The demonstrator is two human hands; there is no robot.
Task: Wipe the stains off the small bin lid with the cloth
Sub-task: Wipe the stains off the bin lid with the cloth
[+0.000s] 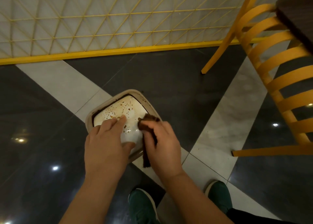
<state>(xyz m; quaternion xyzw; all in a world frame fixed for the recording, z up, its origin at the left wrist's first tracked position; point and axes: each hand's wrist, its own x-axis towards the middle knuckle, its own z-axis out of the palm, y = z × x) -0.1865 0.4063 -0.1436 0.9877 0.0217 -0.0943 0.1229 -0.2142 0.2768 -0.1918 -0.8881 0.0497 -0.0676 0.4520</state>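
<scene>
Over the stained lid (pixel 130 113), left hand (pixel 105 140) lies flat, steadying; right hand (pixel 163 143) grips the cloth (pixel 149 120) — better press firmly across the spots.

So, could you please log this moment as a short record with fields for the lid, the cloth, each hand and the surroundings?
lid: small bin lid, white, brown spots across its far half, near part looks cleaner
cloth: dark brown cloth, on the lid's right edge, one end hanging down
left hand: left hand rests on the lid, fingers straight
right hand: right hand grips the cloth
floor: tiled floor, dark and pale tiles
nearby: yellow chair to the right, yellow lattice screen beyond
</scene>
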